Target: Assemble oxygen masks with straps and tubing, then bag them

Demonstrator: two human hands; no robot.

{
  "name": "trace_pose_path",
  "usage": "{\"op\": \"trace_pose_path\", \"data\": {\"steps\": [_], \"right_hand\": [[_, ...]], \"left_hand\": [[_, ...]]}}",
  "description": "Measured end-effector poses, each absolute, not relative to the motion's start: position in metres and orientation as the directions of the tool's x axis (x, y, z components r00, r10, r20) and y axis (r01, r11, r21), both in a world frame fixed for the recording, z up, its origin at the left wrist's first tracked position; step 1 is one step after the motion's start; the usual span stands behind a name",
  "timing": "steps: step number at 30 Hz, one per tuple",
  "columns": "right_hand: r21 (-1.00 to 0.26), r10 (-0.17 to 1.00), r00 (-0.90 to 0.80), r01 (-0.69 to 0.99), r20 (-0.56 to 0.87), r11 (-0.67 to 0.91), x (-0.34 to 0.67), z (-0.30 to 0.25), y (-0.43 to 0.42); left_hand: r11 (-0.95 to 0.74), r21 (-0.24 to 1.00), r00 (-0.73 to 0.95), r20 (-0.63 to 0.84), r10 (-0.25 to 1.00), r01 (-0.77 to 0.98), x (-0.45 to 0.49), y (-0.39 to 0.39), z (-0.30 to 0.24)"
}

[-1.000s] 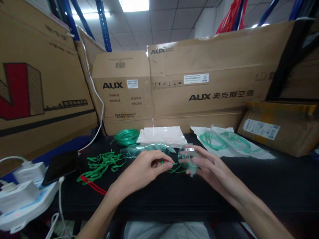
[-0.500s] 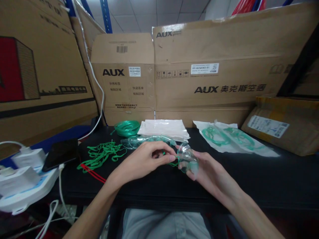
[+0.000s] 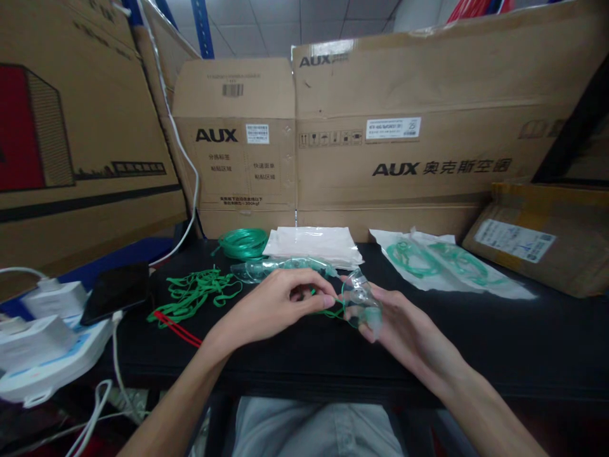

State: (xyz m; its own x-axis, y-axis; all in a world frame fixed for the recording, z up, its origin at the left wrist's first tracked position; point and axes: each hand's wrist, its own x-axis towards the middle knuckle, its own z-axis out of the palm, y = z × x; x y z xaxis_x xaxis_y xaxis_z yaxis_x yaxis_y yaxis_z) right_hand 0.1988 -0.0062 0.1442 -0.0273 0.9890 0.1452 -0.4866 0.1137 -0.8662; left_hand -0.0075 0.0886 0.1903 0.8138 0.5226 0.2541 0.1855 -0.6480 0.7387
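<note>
My right hand (image 3: pixel 404 327) cradles a clear plastic mask (image 3: pixel 360 298) just above the black table (image 3: pixel 499 343), fingers curled under it. My left hand (image 3: pixel 280 301) is closed in a pinch on a thin green elastic strap (image 3: pixel 332 312) that runs to the mask's left side. Both hands meet at the middle of the table, close to its front edge.
Loose green straps (image 3: pixel 195 292) and a red band (image 3: pixel 176 329) lie left. Behind the hands: clear masks (image 3: pixel 280 265), coiled green tubing (image 3: pixel 242 242), white bags (image 3: pixel 314 244), packed sets (image 3: pixel 442 263). A black phone (image 3: pixel 117 292) and white chargers (image 3: pixel 52 311) sit far left. Cardboard boxes (image 3: pixel 419 139) wall the back.
The head camera tilted down. The mask turned in my right hand from facing up to lying on its side, and my left hand's pinch moved right up to it.
</note>
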Motion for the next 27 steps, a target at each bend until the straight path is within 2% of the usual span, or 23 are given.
{"op": "trace_pose_path", "data": {"steps": [19,27], "right_hand": [[-0.848,0.980,-0.112,-0.523,0.166,0.083,0.2005,0.1445,-0.0085],[-0.832,0.984,-0.096,-0.550,0.153,0.075,0.2002,0.1435,-0.0101]], "left_hand": [[-0.621,0.768,0.809,0.260,0.527,0.158,-0.0064,0.0880,0.1882],[-0.587,0.797,0.816,0.244,0.524,0.139,-0.0041,0.0862,0.1906]]}}
